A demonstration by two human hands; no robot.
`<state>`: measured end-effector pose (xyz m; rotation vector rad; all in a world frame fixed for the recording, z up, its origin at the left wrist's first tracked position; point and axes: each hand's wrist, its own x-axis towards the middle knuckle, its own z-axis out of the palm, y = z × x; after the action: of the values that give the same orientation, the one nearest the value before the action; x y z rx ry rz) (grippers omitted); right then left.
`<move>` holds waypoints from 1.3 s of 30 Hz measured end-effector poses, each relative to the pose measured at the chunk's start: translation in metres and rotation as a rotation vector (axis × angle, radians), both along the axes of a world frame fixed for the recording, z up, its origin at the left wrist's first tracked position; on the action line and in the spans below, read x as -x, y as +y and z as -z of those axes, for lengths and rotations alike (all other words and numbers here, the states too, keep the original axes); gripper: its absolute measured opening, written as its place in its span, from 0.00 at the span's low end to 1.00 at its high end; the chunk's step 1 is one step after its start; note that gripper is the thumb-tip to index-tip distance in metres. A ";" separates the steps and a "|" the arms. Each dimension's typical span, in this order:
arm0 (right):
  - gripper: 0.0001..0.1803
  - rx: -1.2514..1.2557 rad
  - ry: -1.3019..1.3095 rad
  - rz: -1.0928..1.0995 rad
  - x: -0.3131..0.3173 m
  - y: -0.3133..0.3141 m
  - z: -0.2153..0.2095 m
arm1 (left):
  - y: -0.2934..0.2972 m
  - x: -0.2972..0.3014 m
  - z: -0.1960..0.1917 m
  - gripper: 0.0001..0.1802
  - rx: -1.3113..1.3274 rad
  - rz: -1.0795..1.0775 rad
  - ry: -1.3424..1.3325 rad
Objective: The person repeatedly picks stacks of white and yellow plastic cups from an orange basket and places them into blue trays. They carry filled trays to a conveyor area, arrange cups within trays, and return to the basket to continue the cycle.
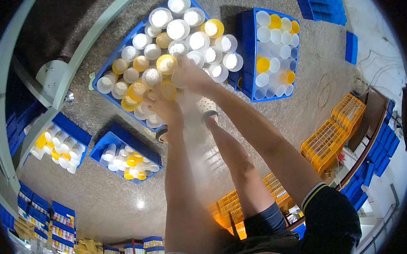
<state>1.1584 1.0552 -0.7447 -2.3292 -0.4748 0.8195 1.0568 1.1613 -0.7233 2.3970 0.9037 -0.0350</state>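
Below me, a large blue crate is packed with round translucent white cups and several yellow ones, many showing a white, bumpy content inside. My left hand is at its near edge, its fingers curled around a yellow cup. Just to the right and farther in, my right hand reaches among the cups beside a translucent white cup. Motion smears its fingers, so its grip does not show. Another yellow cup stands upright just beyond both hands.
To the right stands a blue crate of white and yellow cups. Two more blue crates sit at left. Orange slatted crates line the right side. A pale metal frame curves past the upper left. My feet are close to the large crate.
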 end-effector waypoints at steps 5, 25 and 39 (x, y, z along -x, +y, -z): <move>0.24 0.029 -0.189 -0.142 0.009 -0.001 0.020 | 0.001 0.013 0.040 0.39 0.041 -0.026 -0.029; 0.36 0.307 -0.296 -0.106 0.029 0.021 0.005 | 0.034 0.043 -0.011 0.41 0.191 0.160 0.221; 0.27 0.615 0.046 -0.290 0.050 -0.011 0.001 | 0.097 0.072 -0.121 0.25 0.350 0.065 0.256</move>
<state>1.1089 1.0443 -0.7461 -2.8261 -0.6157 1.3005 0.9847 1.2585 -0.6025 2.1199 0.8508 -0.4938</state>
